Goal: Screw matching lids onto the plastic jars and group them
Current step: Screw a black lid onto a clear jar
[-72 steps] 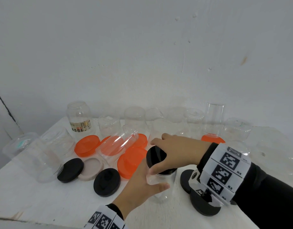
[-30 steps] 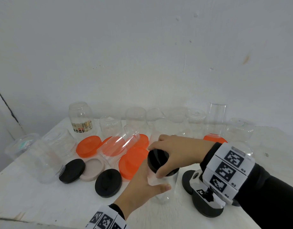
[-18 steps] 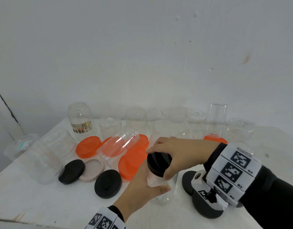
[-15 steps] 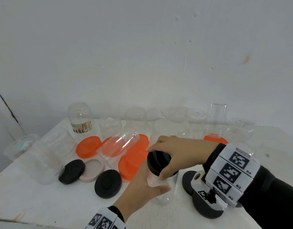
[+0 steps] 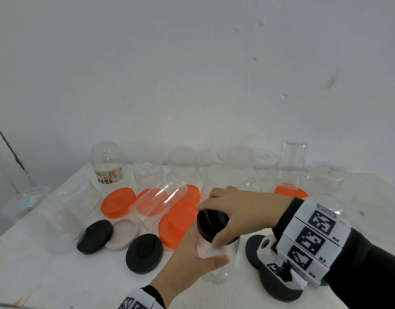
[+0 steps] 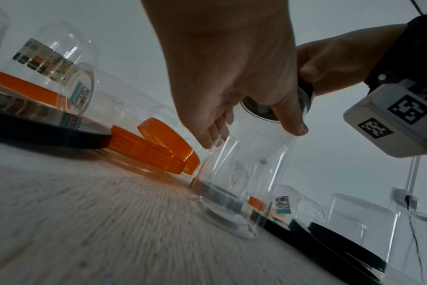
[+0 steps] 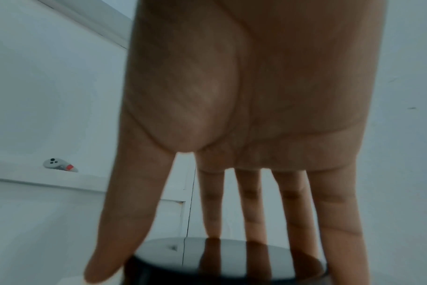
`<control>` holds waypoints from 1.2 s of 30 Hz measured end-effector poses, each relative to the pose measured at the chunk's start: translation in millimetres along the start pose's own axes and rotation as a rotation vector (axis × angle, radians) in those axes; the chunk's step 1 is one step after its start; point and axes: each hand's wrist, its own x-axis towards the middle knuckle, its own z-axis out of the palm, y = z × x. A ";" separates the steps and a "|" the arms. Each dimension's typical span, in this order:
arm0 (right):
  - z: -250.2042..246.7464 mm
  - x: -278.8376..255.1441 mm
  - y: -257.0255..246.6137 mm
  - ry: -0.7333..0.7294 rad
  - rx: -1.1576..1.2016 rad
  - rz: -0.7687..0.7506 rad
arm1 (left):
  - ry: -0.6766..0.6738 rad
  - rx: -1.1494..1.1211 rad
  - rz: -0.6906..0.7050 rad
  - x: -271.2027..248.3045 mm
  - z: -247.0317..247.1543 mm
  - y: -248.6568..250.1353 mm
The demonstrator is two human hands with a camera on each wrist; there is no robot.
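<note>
A clear plastic jar (image 5: 216,262) (image 6: 241,173) stands upright on the white table near its front. My left hand (image 5: 192,262) (image 6: 232,77) wraps round the jar's body, thumb on the near side. A glossy black lid (image 5: 212,224) (image 7: 219,262) sits on the jar's mouth. My right hand (image 5: 239,210) (image 7: 244,135) comes from the right and grips the lid's rim from above with thumb and fingers. The lid's threads are hidden under the fingers.
Loose black lids (image 5: 145,253) (image 5: 95,236), a beige lid (image 5: 124,234) and orange lids (image 5: 117,201) (image 5: 176,226) lie left of the jar. A clear jar (image 5: 158,202) lies on its side there. Several empty jars (image 5: 107,166) line the wall. More black lids (image 5: 279,284) lie under my right wrist.
My right hand's fingers have shifted round the black lid's rim, turning on it. The jar and my left hand have stayed in place.
</note>
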 end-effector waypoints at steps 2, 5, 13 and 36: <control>4.3 2.6 -2.0 0.067 -0.060 0.038 | -0.017 -0.002 0.016 -0.3 -0.1 0.3; 7.9 5.5 -2.5 0.123 -0.101 0.076 | -0.022 0.016 0.015 -1.2 -0.9 1.2; 2.7 1.3 1.0 0.001 -0.004 0.000 | 0.008 0.008 0.002 0.2 -0.5 0.5; 12.1 4.2 -4.7 0.119 -0.097 0.081 | -0.022 0.050 0.106 1.4 -1.1 -0.7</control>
